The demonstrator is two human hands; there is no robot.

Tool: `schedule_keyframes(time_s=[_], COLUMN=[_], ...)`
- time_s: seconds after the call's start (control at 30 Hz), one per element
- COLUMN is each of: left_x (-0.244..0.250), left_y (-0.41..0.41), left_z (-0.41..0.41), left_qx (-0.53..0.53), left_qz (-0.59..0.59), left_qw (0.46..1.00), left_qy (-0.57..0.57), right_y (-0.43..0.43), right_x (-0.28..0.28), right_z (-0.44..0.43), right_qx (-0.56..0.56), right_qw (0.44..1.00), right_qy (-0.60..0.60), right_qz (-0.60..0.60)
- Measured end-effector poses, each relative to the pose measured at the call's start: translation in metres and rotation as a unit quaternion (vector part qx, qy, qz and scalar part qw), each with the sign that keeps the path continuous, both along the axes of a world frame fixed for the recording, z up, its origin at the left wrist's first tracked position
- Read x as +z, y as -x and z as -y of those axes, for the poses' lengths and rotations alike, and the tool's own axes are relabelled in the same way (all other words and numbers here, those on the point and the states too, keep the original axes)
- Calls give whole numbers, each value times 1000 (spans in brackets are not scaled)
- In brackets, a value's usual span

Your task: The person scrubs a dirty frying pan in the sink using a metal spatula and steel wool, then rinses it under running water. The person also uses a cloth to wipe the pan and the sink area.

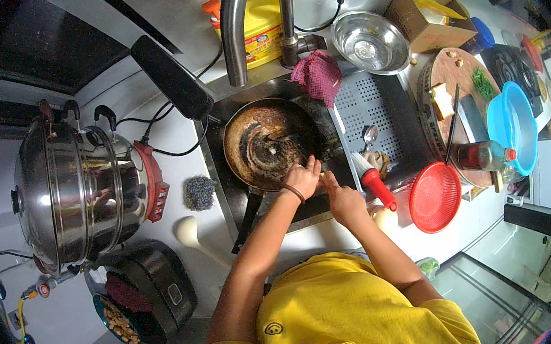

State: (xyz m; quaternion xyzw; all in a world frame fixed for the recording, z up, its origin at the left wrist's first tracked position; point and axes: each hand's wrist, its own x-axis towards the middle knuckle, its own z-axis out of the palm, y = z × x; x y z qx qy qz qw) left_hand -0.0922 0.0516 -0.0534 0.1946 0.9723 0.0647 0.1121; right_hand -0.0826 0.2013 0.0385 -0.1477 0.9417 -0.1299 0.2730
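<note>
My left hand (301,179) and my right hand (346,202) meet over the near edge of a sink basin. Their fingers close around a small pale item (324,179), mostly hidden, whose kind I cannot make out. Just beyond my left hand, a frying pan (257,138) lies in the basin, its inside browned and scorched. Its black handle (249,221) points toward me, left of my left forearm. Right of my hands, a red-handled brush (374,179) with white bristles leans across the sink edge. A metal spoon (370,134) and a knobbly tan piece (381,162) lie behind it.
A steel tap (236,35) arches over the sink, with a checked cloth (318,77) beside it. Left stand a steel steamer (71,188), scouring pad (200,193) and pale ladle (188,231). Right are a red basket (434,198), round chopping board (439,71), bottle (480,156) and blue basin (513,129).
</note>
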Motion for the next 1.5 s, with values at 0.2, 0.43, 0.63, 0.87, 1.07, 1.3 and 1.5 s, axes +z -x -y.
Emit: schedule_keyframes(time_s=[0.2,0.43,0.63,0.87,1.07,1.3,1.5], left_x=[7,0,3,1,-8,-5,12], left_y=[-14,1,-12,9,-9,-5,-5], left_z=[-11,-2,-7,13,7,1,-5], left_qx=[7,8,9,24,19,32,12], left_qz=[-12,-19,1,26,-25,-14,23], left_qw=[1000,1000,1000,999,999,999,1000], left_qy=[-17,-11,-24,32,-5,-30,-3], right_y=[-9,3,-9,9,-1,4,2], right_x=[8,-3,11,-6,3,7,13], right_z=[-8,0,-5,18,12,5,3], right_qx=[3,-8,15,0,22,9,-2], right_qw=[999,1000,999,999,998,999,995], right_qy=[-15,-2,-20,-34,-37,-22,-57], right_qz=[28,17,40,31,39,47,88])
